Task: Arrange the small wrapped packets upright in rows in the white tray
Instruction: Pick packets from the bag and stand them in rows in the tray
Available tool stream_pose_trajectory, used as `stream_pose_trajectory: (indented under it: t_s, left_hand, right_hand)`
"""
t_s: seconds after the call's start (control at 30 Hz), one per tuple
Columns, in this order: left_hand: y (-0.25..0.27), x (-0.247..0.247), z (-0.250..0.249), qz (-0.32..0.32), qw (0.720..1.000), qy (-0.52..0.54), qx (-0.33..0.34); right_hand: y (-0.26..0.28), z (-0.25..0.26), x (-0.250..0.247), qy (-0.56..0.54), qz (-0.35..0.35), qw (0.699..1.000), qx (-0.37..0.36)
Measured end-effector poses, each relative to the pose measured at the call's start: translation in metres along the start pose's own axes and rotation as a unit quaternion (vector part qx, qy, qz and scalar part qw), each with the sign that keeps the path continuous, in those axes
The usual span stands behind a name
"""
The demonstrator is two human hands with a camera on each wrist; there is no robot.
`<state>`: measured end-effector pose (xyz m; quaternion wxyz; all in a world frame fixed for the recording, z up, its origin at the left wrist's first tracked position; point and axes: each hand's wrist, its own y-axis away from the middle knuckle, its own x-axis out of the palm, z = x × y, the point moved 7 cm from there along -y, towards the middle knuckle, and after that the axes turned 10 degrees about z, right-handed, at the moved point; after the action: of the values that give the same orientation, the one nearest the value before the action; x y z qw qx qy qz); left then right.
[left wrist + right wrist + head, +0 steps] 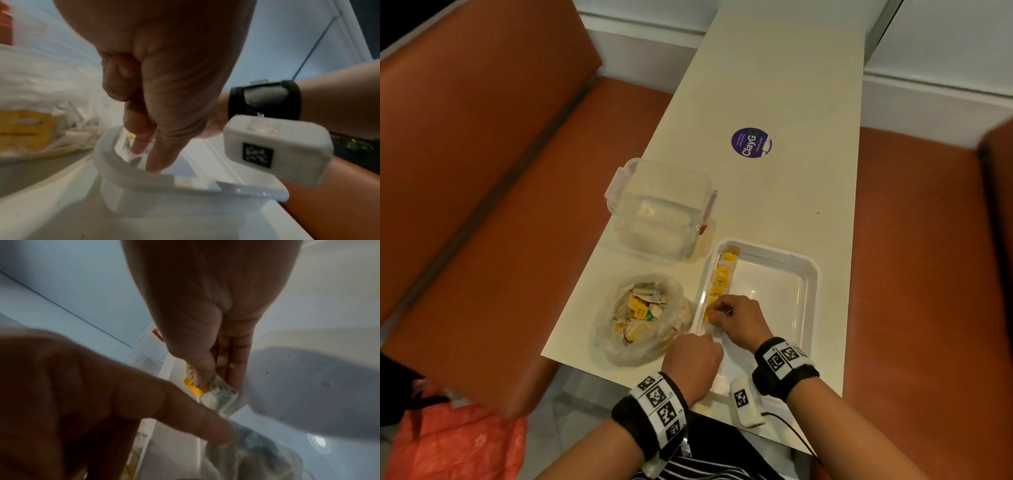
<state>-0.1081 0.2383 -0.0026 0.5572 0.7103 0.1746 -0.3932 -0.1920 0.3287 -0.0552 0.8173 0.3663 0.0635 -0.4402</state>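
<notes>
A white tray [806,274] lies on the cream table. A row of small clear-wrapped packets with yellow labels [722,274] stands along its left wall. My right hand [717,313] is at the near end of that row. Its thumb and fingers pinch a packet [224,395] with a yellow tag, held upright against the wall. My left hand [710,339] is at the tray's near-left corner. There its thumb and forefinger [141,142] point down and pinch another clear-wrapped packet [125,146].
An open plastic bag [640,315] with several loose packets lies left of the tray. Behind it stands a clear lidded container [664,209]. A purple round sticker [751,142] is farther back on the table. Orange bench seats flank the table. A white sensor block [746,401] hangs from my right wrist.
</notes>
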Motion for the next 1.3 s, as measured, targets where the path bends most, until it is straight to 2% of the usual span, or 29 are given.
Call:
stream_pose_trajectory:
  t_s: [0.1, 0.33, 0.53, 0.77, 0.93, 1.03, 1.1, 1.17, 1.2, 1.3]
  left_hand:
    - [-0.004, 0.002, -0.013, 0.022, 0.999, -0.028, 0.022]
    - [-0.020, 0.009, -0.019, 0.015, 0.999, -0.014, 0.045]
    - [-0.026, 0.008, -0.022, 0.018, 0.999, -0.029, 0.042]
    - [-0.023, 0.006, -0.024, 0.015, 0.999, -0.024, 0.032]
    - [-0.012, 0.003, -0.019, -0.023, 0.999, 0.036, 0.006]
    - [0.003, -0.008, -0.005, -0.070, 0.984, 0.164, -0.007]
    - [0.015, -0.010, 0.010, -0.078, 0.951, 0.299, -0.013]
    - [0.025, -0.009, 0.022, -0.068, 0.893, 0.445, -0.020]
    - [0.029, -0.007, 0.027, -0.060, 0.842, 0.535, -0.015]
    - [0.039, -0.003, 0.034, -0.015, 0.647, 0.762, 0.025]
  right_hand:
    - [-0.001, -0.005, 0.000, -0.028, -0.034, 0.999, 0.017]
    - [0.000, -0.014, -0.001, -0.074, -0.091, 0.992, 0.043]
    - [0.001, -0.017, -0.001, -0.097, -0.090, 0.990, 0.047]
    - [0.003, -0.017, 0.000, -0.110, -0.054, 0.991, 0.044]
    - [0.004, -0.019, 0.003, -0.098, -0.047, 0.993, 0.047]
    - [0.004, -0.018, 0.002, -0.084, -0.061, 0.994, 0.045]
    - [0.004, -0.018, 0.002, -0.080, -0.073, 0.993, 0.049]
    - [0.004, -0.018, 0.002, -0.081, -0.090, 0.991, 0.057]
    - [0.004, -0.018, 0.001, -0.080, -0.097, 0.990, 0.059]
    - [0.007, -0.012, -0.004, -0.053, -0.106, 0.992, 0.051]
